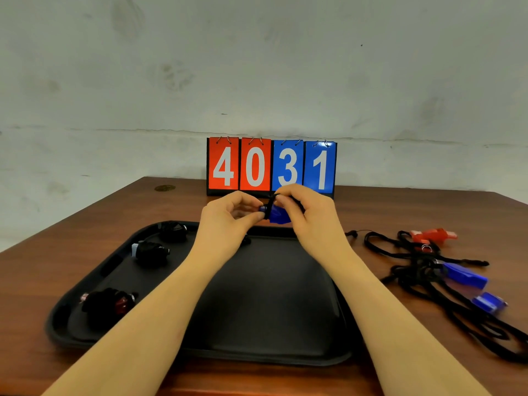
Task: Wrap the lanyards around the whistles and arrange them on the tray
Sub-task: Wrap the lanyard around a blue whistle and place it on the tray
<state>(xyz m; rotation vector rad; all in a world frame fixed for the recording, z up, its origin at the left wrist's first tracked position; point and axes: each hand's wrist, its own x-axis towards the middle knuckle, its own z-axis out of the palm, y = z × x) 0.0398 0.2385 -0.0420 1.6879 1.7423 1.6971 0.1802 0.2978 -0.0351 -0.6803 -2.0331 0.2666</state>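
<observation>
Both hands [268,212] pinching a blue whistle [277,214] and its black lanyard [271,199] above the tray [265,295].

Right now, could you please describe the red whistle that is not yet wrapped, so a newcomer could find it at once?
Start at the black tray and look to the bare wooden table on its right, where loose black lanyards lie tangled. The red whistle lies at the far end of that tangle. The two neighbouring whistles there are blue.

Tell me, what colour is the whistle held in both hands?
Blue whistle, with black lanyard; seen in the head view.
</observation>
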